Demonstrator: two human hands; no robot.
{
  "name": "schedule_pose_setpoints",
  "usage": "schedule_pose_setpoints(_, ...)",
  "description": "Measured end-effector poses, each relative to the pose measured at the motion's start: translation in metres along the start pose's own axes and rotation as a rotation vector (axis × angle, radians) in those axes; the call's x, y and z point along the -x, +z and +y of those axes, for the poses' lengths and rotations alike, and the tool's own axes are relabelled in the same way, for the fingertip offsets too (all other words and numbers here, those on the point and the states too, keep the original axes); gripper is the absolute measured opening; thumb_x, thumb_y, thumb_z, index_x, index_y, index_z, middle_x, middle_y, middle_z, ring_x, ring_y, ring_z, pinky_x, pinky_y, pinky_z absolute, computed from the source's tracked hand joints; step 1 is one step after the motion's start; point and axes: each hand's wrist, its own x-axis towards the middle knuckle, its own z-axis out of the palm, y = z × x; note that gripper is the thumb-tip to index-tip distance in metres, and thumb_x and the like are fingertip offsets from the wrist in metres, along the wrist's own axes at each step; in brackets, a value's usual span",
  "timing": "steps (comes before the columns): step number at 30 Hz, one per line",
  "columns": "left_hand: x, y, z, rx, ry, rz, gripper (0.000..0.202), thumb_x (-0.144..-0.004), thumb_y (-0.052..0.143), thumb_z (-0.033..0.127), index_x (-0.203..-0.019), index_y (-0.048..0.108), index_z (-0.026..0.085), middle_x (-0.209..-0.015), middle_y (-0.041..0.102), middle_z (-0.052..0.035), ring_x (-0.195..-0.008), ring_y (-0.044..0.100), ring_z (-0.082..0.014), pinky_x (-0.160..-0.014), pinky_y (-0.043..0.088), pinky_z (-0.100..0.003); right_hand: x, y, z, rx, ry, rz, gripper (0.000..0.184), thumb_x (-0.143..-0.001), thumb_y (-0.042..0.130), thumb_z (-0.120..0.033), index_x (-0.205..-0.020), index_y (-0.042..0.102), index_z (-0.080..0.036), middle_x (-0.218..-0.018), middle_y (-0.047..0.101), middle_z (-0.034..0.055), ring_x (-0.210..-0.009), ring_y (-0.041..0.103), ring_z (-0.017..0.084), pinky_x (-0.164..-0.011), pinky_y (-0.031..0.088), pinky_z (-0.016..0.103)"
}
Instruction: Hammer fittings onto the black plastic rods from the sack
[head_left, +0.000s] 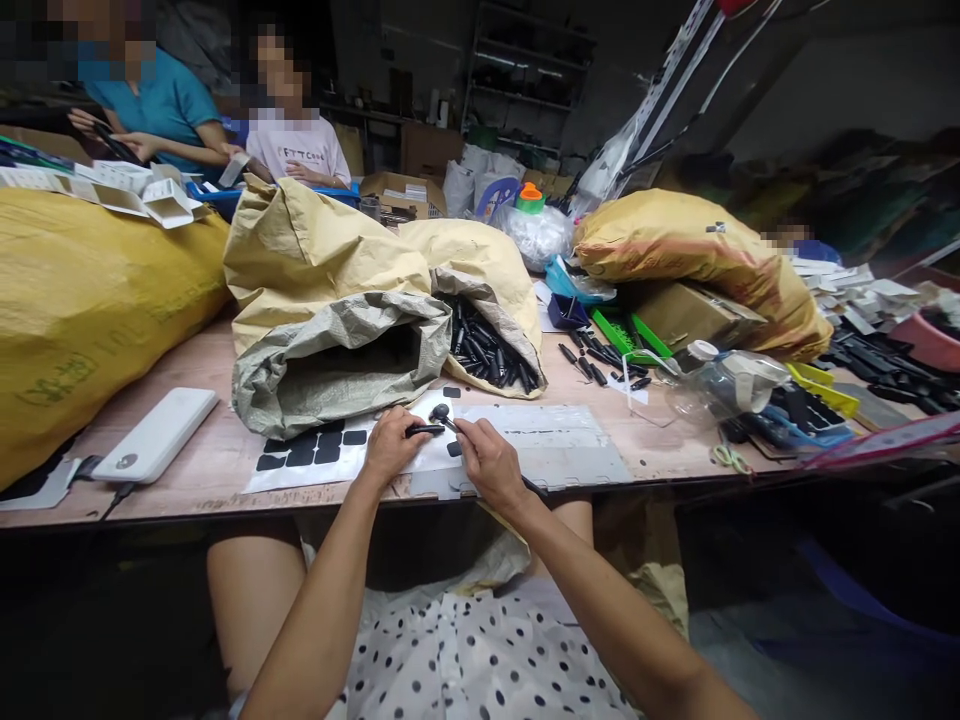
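Black rod (426, 430) pinched in left hand (391, 446), round-headed black piece (441, 411) gripped in right hand (491, 465), near front edge of pinkish tabletop (660, 440); black tubes (480, 350) inside beige woven sack (487, 248).

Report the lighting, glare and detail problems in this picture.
Head view: tabletop well lit, but back shelves sunk in gloom; head view: deep shadow inside the grey-lined sack; head view: bright glints on the clear plastic bag; head view: mosaic blocks over the head of the teal-shirted co-worker; head view: black rod in the left hand too dark for fine detail.
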Motion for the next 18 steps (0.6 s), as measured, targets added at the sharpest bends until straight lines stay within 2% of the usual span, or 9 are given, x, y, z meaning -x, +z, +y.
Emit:
schedule_pose_setpoints(4,0.0,-0.001,0.003,-0.023,-0.025,-0.015,0.006,-0.08,0.075,0.023,-0.086,0.078,0.025,-0.092,0.068,-0.0024,-0.097,0.062,-0.0239,-0.088,0.05,-0.035,-0.002,0.004,-0.007,0.004,-0.041,-0.033,0.034,-0.106,0.046,-0.029,-0.129,0.071,-0.028,-0.097,0.069,0.0049,-0.088,0.067,0.018,-0.076,0.052,0.024)
schedule_pose_setpoints(8,0.0,-0.001,0.005,-0.041,-0.028,-0.028,0.004,-0.081,0.075,0.024,-0.084,0.077,0.025,-0.091,0.067,-0.0028,-0.096,0.062,-0.0241,-0.086,0.05,-0.035,-0.006,0.009,-0.002,0.028,-0.038,-0.082,0.031,-0.104,0.049,-0.029,-0.125,0.072,-0.029,-0.096,0.069,0.0039,-0.086,0.066,0.018,-0.073,0.051,0.024)
schedule_pose_setpoints(13,0.0,0.0,0.006,-0.035,-0.014,-0.016,0.011,-0.08,0.075,0.026,-0.09,0.079,0.025,-0.092,0.068,-0.0025,-0.097,0.063,-0.0241,-0.09,0.05,-0.036,-0.031,0.012,0.022,0.068,-0.012,-0.028,0.032,-0.105,0.047,-0.028,-0.126,0.071,-0.03,-0.104,0.069,0.0054,-0.097,0.065,0.02,-0.08,0.051,0.026)
schedule_pose_setpoints(18,0.003,0.001,0.008,-0.059,-0.035,-0.022,0.014,-0.078,0.076,0.025,-0.091,0.079,0.026,-0.092,0.067,-0.0023,-0.096,0.063,-0.0243,-0.088,0.051,-0.036,-0.054,0.024,0.048,0.166,-0.089,-0.117,0.023,-0.101,0.055,-0.024,-0.113,0.074,-0.026,-0.098,0.067,0.0064,-0.096,0.061,0.021,-0.083,0.048,0.03)
